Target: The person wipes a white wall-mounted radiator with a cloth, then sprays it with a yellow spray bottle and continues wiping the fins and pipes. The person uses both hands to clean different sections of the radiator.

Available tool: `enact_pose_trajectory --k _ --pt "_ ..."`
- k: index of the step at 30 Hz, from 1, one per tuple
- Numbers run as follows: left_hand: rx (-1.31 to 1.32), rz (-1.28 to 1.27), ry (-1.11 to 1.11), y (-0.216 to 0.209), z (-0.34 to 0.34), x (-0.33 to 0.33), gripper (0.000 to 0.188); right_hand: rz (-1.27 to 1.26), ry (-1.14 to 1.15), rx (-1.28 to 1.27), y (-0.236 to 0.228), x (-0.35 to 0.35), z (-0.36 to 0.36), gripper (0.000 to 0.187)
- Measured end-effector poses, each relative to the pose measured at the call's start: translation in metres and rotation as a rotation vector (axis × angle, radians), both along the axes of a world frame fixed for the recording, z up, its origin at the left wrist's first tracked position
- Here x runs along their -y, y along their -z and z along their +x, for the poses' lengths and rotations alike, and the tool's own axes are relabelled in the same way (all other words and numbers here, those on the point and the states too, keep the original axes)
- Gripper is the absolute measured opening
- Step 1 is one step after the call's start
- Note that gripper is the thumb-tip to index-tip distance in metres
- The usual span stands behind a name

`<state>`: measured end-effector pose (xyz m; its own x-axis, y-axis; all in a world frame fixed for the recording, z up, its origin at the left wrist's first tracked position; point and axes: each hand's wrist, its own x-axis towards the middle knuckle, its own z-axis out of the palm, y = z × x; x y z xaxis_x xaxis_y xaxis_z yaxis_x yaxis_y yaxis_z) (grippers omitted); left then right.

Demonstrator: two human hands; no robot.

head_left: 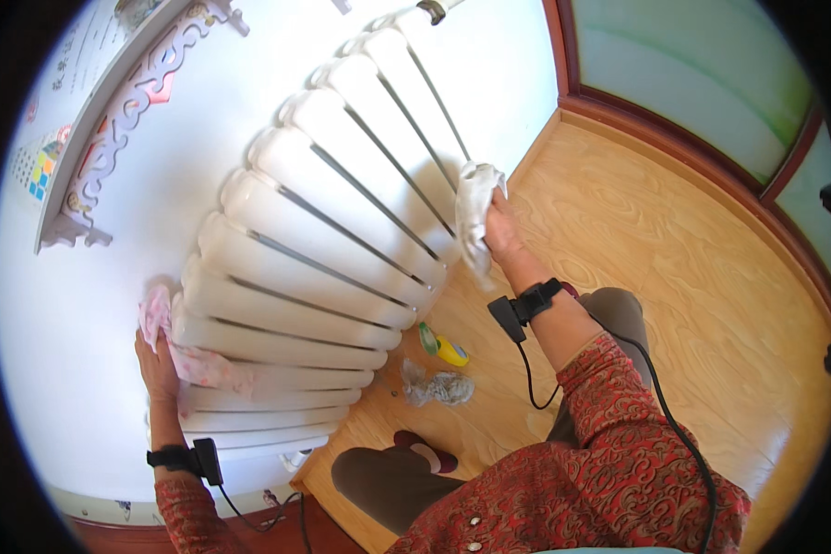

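A white ribbed radiator [328,235] stands against the white wall, its columns fanning across the view. At its left end, my left hand [160,367] is closed on a pink patterned cloth [210,367], part of which drapes over the radiator's columns. My right hand [502,231] grips a crumpled white cloth [475,205] against the lower ends of the radiator's columns, near the floor. The fingers of my right hand are partly hidden by the white cloth.
On the wooden floor [683,249] lie a yellow bottle [451,350] with a green end and a crumpled clear bag [417,382] beside a grey scrubber-like clump [452,388]. A scalloped shelf [125,111] juts from the wall. Wood-framed glass panels [692,74] stand at right. Cables hang from both wrist straps.
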<state>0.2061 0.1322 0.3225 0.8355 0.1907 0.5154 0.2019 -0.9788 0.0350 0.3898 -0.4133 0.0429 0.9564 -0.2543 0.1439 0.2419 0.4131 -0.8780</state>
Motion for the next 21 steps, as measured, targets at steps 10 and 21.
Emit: enact_pose_trajectory --k 10,21 --pt "0.017 -0.032 -0.034 0.000 -0.007 -0.002 0.059 -0.786 0.519 0.278 -0.176 -0.029 0.106 0.074" --pt "0.058 -0.124 0.108 -0.002 -0.014 0.001 0.051 -0.675 0.752 0.200 -0.133 -0.032 0.170 0.057"
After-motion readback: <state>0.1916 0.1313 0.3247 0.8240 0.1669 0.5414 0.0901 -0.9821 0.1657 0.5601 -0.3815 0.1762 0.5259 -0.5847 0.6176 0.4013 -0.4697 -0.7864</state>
